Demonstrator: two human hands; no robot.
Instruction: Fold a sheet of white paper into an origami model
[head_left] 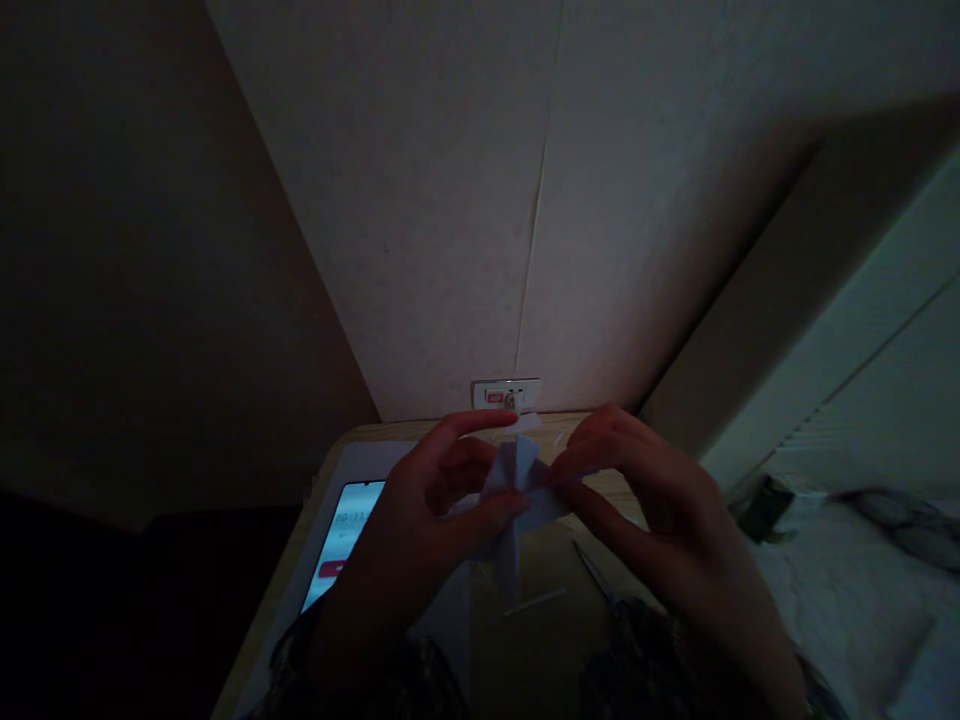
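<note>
A small piece of folded white paper (517, 470) is held up between both hands above a wooden table. My left hand (457, 490) grips its left side, the thumb pressed on the front and the index finger stretched over the top. On the right, my right hand (630, 470) pinches a corner of the same paper between thumb and fingers. Below the paper lie a thin white strip (535, 602) and scissors (592, 570), whose handles are hidden by the right sleeve. The light is dim, so the exact folds are hard to make out.
A lit phone (349, 530) rests on a white sheet (367, 455) at the table's left, partly behind my left arm. A wall socket (491, 393) sits just beyond the table's back edge (360, 432). To the right is white bedding (847, 590) with a dark object (765, 508) on it.
</note>
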